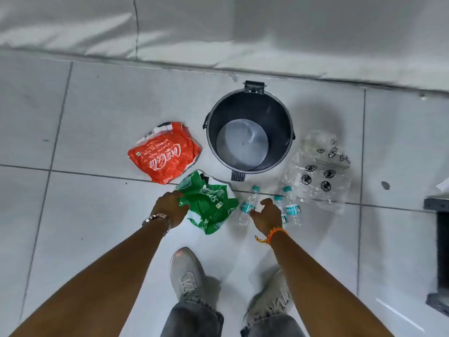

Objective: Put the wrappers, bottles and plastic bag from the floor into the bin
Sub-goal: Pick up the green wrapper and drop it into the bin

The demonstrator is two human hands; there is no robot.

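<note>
1. The left hand (171, 206) pinches the near edge of the green wrapper (210, 205), low centre of the frame, on the floor (85, 113).
2. The right hand (267, 216) hovers spread and empty over three bottles (290, 210).
3. The red wrapper (165, 154) lies left of the empty bin (247, 132); the clear plastic bag (320, 166) lies right of it.
4. Wrappers and bag look light, limp and crinkly: bunch them anywhere. Bottles look light and smooth: grip around the body.

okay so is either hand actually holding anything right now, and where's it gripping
The left hand grips the green wrapper at its left edge. The right hand is open over the bottles, holding nothing.
</note>
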